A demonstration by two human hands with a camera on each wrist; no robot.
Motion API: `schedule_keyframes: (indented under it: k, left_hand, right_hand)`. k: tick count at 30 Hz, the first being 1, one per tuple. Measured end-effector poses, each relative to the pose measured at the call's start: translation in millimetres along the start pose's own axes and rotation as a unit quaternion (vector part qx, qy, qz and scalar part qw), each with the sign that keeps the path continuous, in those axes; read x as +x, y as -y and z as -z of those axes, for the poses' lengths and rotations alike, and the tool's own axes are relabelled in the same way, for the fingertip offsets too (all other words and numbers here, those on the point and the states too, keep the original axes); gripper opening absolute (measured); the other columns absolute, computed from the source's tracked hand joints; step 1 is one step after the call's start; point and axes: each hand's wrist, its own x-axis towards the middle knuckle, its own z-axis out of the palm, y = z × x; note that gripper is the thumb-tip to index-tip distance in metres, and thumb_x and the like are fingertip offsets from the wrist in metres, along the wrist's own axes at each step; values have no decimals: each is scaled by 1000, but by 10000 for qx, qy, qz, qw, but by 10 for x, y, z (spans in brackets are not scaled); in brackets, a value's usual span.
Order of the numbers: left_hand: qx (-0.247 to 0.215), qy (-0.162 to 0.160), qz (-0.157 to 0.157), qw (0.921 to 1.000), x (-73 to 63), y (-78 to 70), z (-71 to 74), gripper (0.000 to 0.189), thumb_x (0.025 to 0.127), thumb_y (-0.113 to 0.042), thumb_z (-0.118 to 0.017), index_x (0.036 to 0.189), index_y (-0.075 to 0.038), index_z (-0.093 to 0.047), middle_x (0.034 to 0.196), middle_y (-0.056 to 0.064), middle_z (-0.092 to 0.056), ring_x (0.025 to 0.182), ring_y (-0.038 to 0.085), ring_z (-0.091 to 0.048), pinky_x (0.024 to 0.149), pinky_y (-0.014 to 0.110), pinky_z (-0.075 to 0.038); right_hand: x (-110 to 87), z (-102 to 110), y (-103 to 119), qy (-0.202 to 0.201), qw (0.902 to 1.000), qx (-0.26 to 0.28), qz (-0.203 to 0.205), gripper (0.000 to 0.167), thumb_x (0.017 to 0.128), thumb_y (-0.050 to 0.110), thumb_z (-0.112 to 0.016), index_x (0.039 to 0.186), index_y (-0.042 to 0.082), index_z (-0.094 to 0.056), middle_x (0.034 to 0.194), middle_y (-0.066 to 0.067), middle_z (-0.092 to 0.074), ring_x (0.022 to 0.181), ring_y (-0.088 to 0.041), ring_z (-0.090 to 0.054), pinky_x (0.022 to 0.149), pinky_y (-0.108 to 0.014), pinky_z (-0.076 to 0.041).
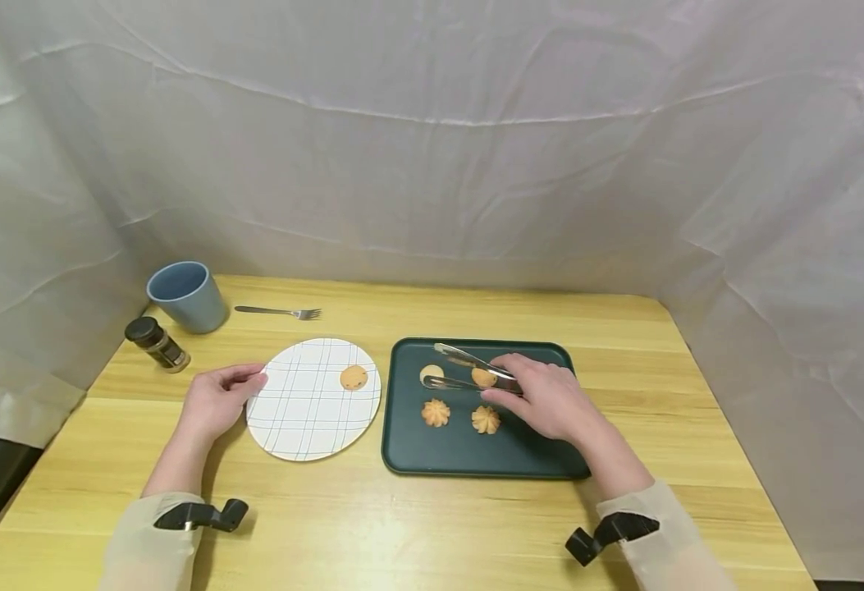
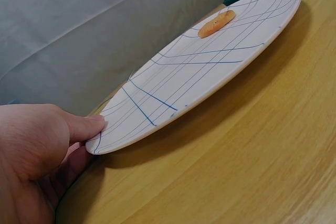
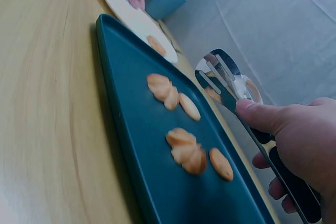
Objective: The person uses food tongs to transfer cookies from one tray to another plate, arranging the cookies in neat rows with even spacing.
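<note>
My left hand [image 1: 213, 400] grips the left rim of a white round plate [image 1: 302, 423] with blue lines, thumb on top in the left wrist view. One round cookie [image 1: 354, 377] lies near the plate's right edge. In my right hand [image 1: 546, 398] is a pair of metal tongs [image 1: 450, 350], arms spread and pointing left over a dark green tray [image 1: 417, 455]. In the right wrist view the tongs stand above the tray, with no cookie pinched. On the tray lie a flower-shaped cookie [image 1: 435, 413], another flower-shaped cookie [image 1: 486, 419] and round cookies [image 1: 432, 374].
A blue-grey cup [image 1: 198, 304] stands at the back left of the wooden table [image 1: 372, 533]. In front of it a spice jar [image 1: 158, 345] with a black lid leans in view. A fork [image 1: 276, 312] lies behind the plate. Pale cloth [image 1: 446, 189] hangs around the table.
</note>
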Motion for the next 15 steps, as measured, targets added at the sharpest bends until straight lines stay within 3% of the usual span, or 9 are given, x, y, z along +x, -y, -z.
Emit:
schedule_keyframes:
  k: [8,15]
  left_hand:
    - [-33,10,25,10000,-2,-17,-3,44,105,-37,-69,132,-3,-73,120,16,-74,101,20,-64,76,21,-48]
    - [-24,-24,-33,10000,4,-15,-7,43,105,-36,-69,131,-3,-73,119,16,-75,100,20,-64,76,20,-49]
  right_hand:
    - [-121,7,-229,47,9998,-86,-178,69,103,64,-59,145,9,-62,139,-12,-67,116,-33,-68,94,-57,-54]
    - [-207,10,-395,164,9987,-158,-462,68,103,62,-59,145,8,-61,139,-13,-66,115,-34,-68,93,-59,-53]
